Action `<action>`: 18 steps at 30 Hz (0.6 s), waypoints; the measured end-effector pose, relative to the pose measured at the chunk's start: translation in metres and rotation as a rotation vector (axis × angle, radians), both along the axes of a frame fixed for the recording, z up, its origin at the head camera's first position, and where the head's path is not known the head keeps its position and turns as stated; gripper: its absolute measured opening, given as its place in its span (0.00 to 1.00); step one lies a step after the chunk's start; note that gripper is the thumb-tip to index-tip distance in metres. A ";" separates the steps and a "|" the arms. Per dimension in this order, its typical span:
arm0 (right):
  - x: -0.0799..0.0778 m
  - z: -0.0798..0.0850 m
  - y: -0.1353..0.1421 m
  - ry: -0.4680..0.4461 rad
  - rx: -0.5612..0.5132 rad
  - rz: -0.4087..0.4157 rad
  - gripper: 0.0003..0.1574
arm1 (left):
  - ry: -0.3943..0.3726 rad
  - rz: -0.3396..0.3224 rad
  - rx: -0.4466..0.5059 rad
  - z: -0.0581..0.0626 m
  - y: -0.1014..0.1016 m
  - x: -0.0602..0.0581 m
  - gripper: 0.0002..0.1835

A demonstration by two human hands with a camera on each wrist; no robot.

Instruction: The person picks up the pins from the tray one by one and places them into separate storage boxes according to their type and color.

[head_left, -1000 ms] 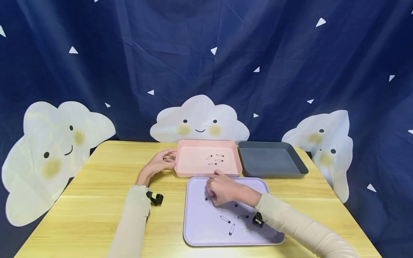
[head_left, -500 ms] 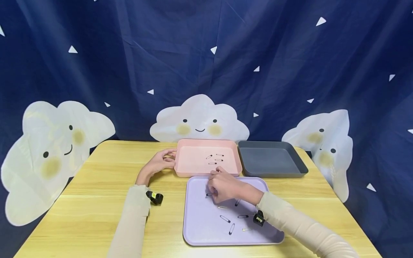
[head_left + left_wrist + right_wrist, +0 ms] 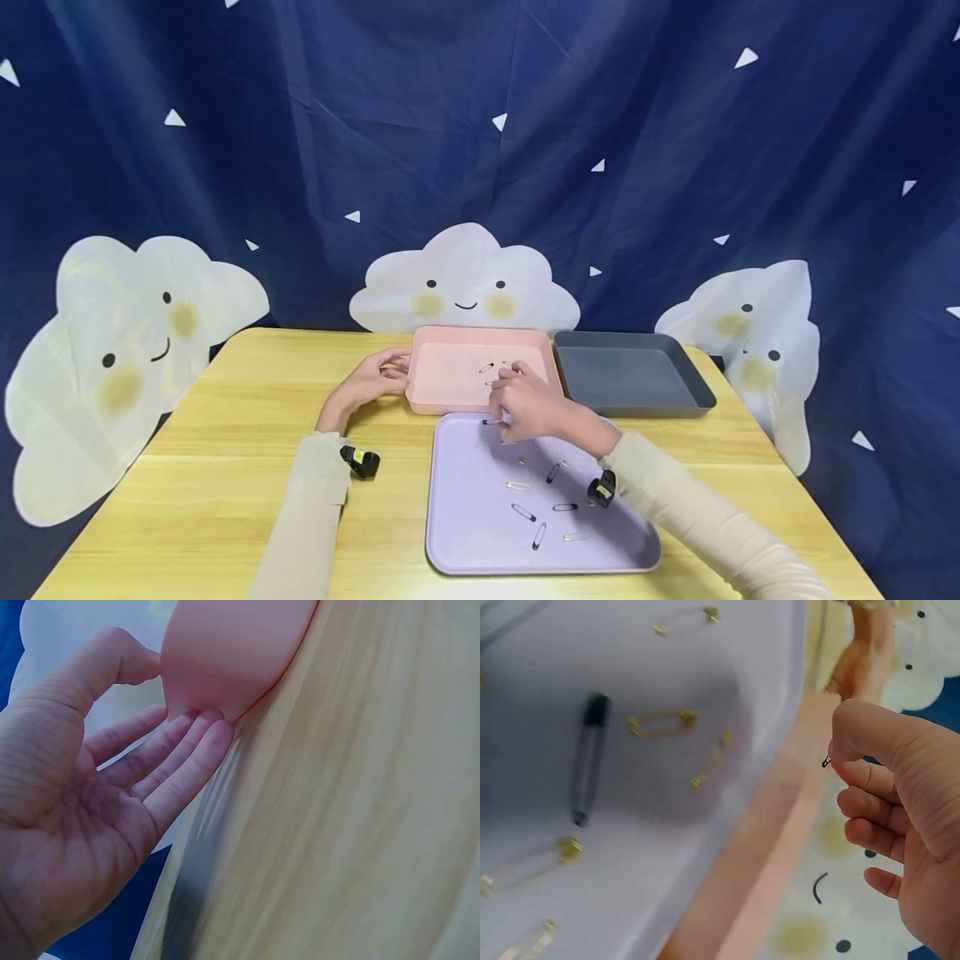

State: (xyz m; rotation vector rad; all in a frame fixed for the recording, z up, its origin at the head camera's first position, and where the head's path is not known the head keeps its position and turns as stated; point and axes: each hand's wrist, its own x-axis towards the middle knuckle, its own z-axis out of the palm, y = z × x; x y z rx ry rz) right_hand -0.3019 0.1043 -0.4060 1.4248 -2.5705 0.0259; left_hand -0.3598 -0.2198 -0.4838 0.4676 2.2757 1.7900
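My right hand pinches a black safety pin between thumb and index finger, above the far edge of the lilac tray. In the right wrist view only a small looped end of that pin shows. Black and gold safety pins lie scattered on the lilac tray, among them a black one and a gold one. Behind it stands the pink tray, with several black safety pins inside, partly hidden by my right hand. My left hand touches its left side with extended fingers and thumb tip.
A dark grey tray stands right of the pink one, close beside it. All three trays rest on a wooden table. Behind the table hangs a dark blue curtain with smiling clouds. A small camera is strapped to each wrist.
My right hand has lifted from the lilac tray and moved away from me toward the pink tray, carrying the black safety pin. Gold pins it covered now show. My left hand stays put.
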 end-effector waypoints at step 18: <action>-0.045 0.024 -0.008 0.053 -0.028 -0.150 0.06 | 0.003 0.005 -0.025 0.000 0.000 -0.001 0.39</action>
